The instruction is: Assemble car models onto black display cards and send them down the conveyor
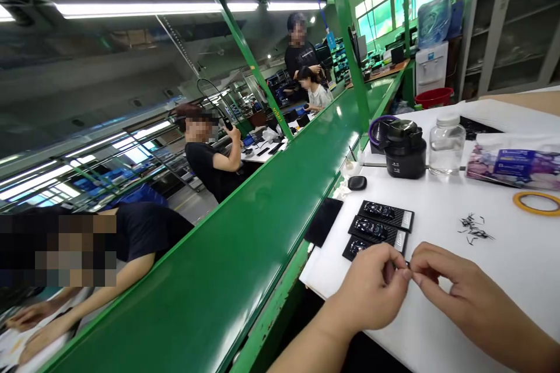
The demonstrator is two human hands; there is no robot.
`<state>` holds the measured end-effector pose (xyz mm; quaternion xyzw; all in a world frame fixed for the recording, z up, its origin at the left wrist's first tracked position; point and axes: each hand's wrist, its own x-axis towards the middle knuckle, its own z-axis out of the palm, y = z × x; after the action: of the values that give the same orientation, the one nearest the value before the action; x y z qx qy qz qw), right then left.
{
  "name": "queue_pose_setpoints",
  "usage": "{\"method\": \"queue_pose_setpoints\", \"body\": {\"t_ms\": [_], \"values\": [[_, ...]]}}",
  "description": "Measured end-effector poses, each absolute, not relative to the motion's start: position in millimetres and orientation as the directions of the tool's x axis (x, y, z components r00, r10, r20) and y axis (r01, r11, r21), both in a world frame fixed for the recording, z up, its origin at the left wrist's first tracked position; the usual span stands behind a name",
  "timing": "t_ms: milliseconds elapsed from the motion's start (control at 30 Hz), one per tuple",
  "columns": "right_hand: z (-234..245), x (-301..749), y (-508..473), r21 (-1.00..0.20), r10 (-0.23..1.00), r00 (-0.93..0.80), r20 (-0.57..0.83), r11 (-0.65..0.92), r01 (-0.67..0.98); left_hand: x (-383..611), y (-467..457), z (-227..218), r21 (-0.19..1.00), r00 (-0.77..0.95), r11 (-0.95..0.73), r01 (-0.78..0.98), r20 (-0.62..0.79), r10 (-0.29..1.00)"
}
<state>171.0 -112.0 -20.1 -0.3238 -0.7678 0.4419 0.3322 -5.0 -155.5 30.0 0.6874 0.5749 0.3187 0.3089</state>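
Note:
Over the white tabletop (441, 198), my left hand (371, 288) and my right hand (459, 291) meet fingertip to fingertip. Both are pinched closed around a tiny dark piece (408, 264), mostly hidden by the fingers, so its kind cannot be made out. Just behind my left hand lie three black textured plates, each bearing a glossy dark model car (370, 227) and a silver label; the nearest plate is partly covered by that hand. Beyond my right hand, a loose pile of small thin black pieces (475, 228) is scattered on the table.
A green conveyor (245, 215) runs along the table's left side. At the back stand a black container (405, 148), a clear jar (446, 143) and a purple-white packet (511, 166). A yellow tape roll (538, 204) lies right. Several people work across the conveyor.

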Motion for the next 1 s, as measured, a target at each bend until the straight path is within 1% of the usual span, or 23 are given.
{"method": "queue_pose_setpoints", "body": {"t_ms": [133,233,367,400,467,567,600,633,700,767,867,933,967,1000], "values": [[-24.5,171.4,-109.1,-0.931,0.787,-0.595,0.165,0.324,0.17,-1.8,-158.2,33.9,0.796,0.177,-0.133,0.59,0.033,0.984],[-22.8,168.8,-109.3,-0.93,0.781,-0.606,0.149,0.319,0.183,-0.2,-165.9,35.1,0.809,0.193,-0.095,0.58,-0.024,0.981],[-11.0,163.3,-118.7,-0.903,0.774,-0.602,0.194,0.382,0.199,0.7,-184.1,26.9,0.858,0.086,0.046,0.512,-0.105,0.991],[-8.0,162.0,-121.0,-0.907,0.771,-0.607,0.192,0.376,0.191,-0.6,-187.9,23.8,0.87,0.06,0.074,0.487,-0.118,0.991],[-4.2,159.5,-123.1,-0.945,0.759,-0.638,0.127,0.288,0.154,-5.2,-191.9,17.9,0.884,0.051,0.098,0.457,-0.136,0.989],[-2.8,157.0,-121.1,-0.991,0.725,-0.688,-0.039,0.061,0.121,-12.4,-189.4,10.9,0.881,0.098,0.081,0.465,-0.143,0.985],[-2.6,156.6,-120.0,-0.992,0.726,-0.685,-0.063,0.028,0.12,-13.4,-187.6,9.0,0.879,0.101,0.07,0.471,-0.133,0.986],[-2.2,156.5,-119.1,-0.992,0.741,-0.668,-0.062,0.025,0.121,-13.2,-186.1,7.2,0.882,0.091,0.063,0.467,-0.119,0.989],[-0.1,157.3,-118.1,-0.992,0.774,-0.633,-0.019,0.065,0.109,-10.0,-184.7,3.9,0.906,0.045,0.074,0.417,-0.102,0.994],[2.9,159.2,-117.4,-0.992,0.778,-0.628,0.011,0.086,0.09,-5.1,-185.4,1.3,0.936,0.008,0.118,0.333,-0.128,0.992],[5.7,162.6,-115.2,-0.995,0.752,-0.659,-0.03,0.037,0.088,-1.5,-186.8,-0.9,0.956,0.013,0.166,0.243,-0.174,0.985],[5.3,163.5,-113.2,-0.996,0.734,-0.676,-0.066,-0.005,0.092,-4.6,-185.9,-1.8,0.955,0.022,0.117,0.273,-0.128,0.992],[4.4,163.4,-112.4,-0.996,0.727,-0.683,-0.077,-0.023,0.088,-7.8,-184.9,-2.1,0.945,0.032,0.045,0.323,-0.058,0.998],[3.3,162.8,-111.8,-0.996,0.724,-0.685,-0.082,-0.036,0.081,-11.8,-183.6,-2.5,0.92,0.047,-0.057,0.388,0.042,0.998]]}}
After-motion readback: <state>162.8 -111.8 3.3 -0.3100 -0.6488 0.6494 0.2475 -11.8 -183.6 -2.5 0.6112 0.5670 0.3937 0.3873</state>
